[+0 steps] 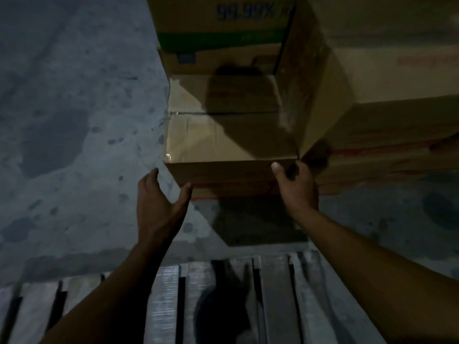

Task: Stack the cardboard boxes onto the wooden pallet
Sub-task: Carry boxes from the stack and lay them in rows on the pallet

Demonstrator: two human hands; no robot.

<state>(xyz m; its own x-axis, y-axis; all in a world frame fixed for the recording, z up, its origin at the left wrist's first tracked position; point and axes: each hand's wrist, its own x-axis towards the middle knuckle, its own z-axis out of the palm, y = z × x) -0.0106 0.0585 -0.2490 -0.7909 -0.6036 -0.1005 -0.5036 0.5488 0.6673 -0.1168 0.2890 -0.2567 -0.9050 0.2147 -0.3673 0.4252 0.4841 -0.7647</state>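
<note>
Two hands are at the nearest box, one seated on it and one not. The taped cardboard box (231, 135) stands on the concrete floor (62, 120), just beyond the wooden pallet (169, 294), whose slats lie nearer the camera than the box. Right of the box, seemingly hard against it, is a taller carton (372, 70). Behind the box is a printed carton (218, 28) with blue lettering and a green band.

Right hand (296, 187): the thumb presses on the box's near face just under the top edge. The fingers wrap round the near right corner toward the taller carton, their tips hidden.

Left hand (159, 202): spread and relaxed beside the box's near left corner, grasping nothing. The thumb tip is at or just off the near face; contact cannot be told.

Handling, judged:
- The walls look flat and square and the top flaps are sealed with clear tape, so the box is likely stiff enough to take side pressure.
- Weight is unknown. Sealed suggests full, so assume a moderate load.
- The cardboard looks dry rather than slippery, but no handles show.
- Best hold: palms low on the left and right sides with fingers hooked under the bottom edges, off the taped seam.
- The right side is crowded by the taller carton, so drawing the box toward the pallet first would free finger room.
</note>
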